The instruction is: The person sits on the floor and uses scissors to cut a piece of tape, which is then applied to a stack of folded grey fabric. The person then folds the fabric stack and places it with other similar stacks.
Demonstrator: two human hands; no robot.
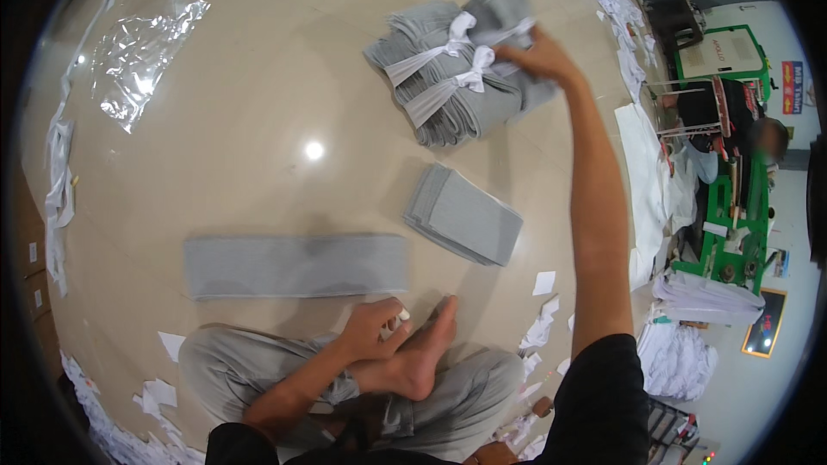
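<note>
My right hand (543,58) stretches out to the far bundles of folded grey fabric. Its fingers grip the rear bundle (501,10) at its white cloth tie; both look blurred. Two other tied bundles (446,84) lie beside it, their white strips knotted on top. Above my crossed legs, my left hand (378,332) pinches a small white object (403,314), perhaps chalk. Just beyond that hand, a long flat grey fabric piece (297,266) lies on the floor. A stack of grey fabric panels (464,216) rests between this piece and the bundles.
On the tiled floor at far left lie a clear plastic bag (148,58) and white fabric strips (59,174). White scraps (541,323) are scattered at right. A person (730,123) sits by green machinery (723,226) beyond white cloth (636,194).
</note>
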